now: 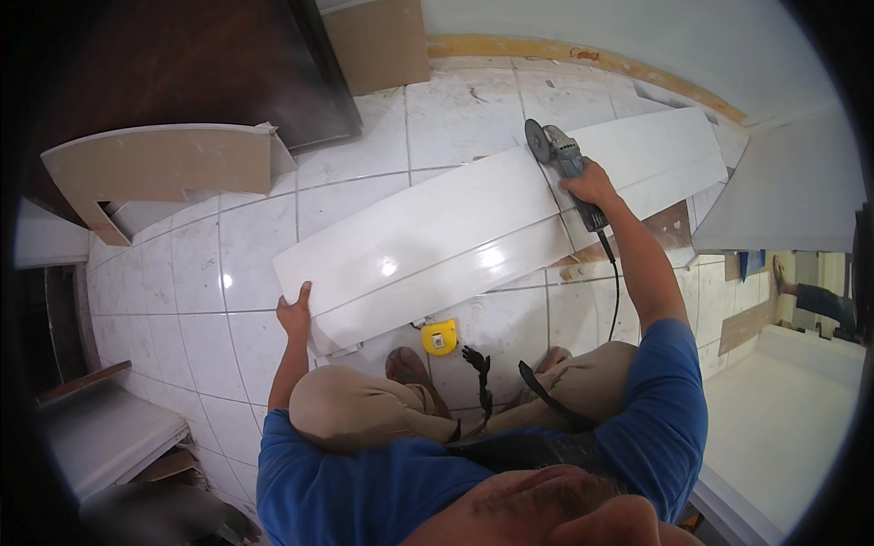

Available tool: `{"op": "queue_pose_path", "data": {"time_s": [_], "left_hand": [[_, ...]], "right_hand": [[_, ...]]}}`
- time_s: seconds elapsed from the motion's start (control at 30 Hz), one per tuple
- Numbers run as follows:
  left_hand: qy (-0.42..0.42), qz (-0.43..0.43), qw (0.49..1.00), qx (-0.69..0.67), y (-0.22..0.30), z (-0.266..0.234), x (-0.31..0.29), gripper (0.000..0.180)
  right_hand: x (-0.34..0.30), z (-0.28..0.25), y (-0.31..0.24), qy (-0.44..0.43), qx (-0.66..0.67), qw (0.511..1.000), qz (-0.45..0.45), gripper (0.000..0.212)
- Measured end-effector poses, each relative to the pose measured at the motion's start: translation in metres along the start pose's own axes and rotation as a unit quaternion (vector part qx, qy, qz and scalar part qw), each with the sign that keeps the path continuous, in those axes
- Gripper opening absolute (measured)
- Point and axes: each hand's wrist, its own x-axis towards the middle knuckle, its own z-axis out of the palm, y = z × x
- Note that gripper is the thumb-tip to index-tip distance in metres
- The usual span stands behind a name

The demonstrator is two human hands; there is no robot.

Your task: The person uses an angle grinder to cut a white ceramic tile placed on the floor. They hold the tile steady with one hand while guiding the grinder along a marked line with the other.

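Nearest you, just short of the white panel (419, 237), a yellow tape measure (439, 338) lies on the tiled floor (355, 196) between your feet. The black cord (617, 291) drops from the grinder past the panel's near edge and runs back towards your right knee.

The panel itself lies flat and slantwise in front of you, its right end farther off than its left. A brown strip (669, 232) shows from under its near edge, towards that right end. Your left hand (294, 311) is at the panel's left end, thumb laid along the edge and fingers partly spread; how firmly it grips, you cannot tell from this view. Your right hand (592, 185) is closed round the body of the angle grinder (569, 168), right of the panel's middle, with the disc (538, 141) at the panel's far edge, beside a line crossing its width. Whether disc and panel touch is unclear.

The step in hand looks like cutting across the panel at that line. The next move probably calls for a firm right-hand grip, the disc lined up, the left end held steady and the cord clear.

Beyond the panel's far side, leftward, stands a cut-out tan board (173, 159); a yellowish strip (583, 56) edges the wall.
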Motion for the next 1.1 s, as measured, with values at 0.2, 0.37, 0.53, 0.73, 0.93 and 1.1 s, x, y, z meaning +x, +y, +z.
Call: {"op": "queue_pose_path", "data": {"time_s": [0.2,0.37,0.53,0.73,0.93,1.1], "left_hand": [[-0.005,0.017,1.000,-0.007,-0.004,0.000,0.002,0.075],[-0.010,0.013,1.000,-0.015,-0.002,0.000,0.001,0.074],[-0.011,0.013,0.999,-0.030,-0.007,0.001,0.004,0.074],[-0.004,0.011,1.000,-0.011,-0.005,-0.001,0.003,0.076],[-0.011,0.001,1.000,0.002,0.003,0.000,0.000,0.075],[0.000,0.015,1.000,-0.004,-0.001,-0.001,0.001,0.073]], "right_hand": [[0.001,0.001,-0.002,0.004,0.007,1.000,0.011,0.067],[0.002,0.000,-0.005,0.006,0.009,1.000,0.006,0.066],[0.004,0.000,-0.008,0.010,-0.001,1.000,0.005,0.066],[0.003,-0.001,-0.011,0.003,0.007,1.000,0.002,0.066],[0.005,0.001,0.000,0.013,0.001,1.000,0.000,0.070],[0.004,0.002,-0.002,0.010,-0.001,1.000,-0.003,0.072]]}}
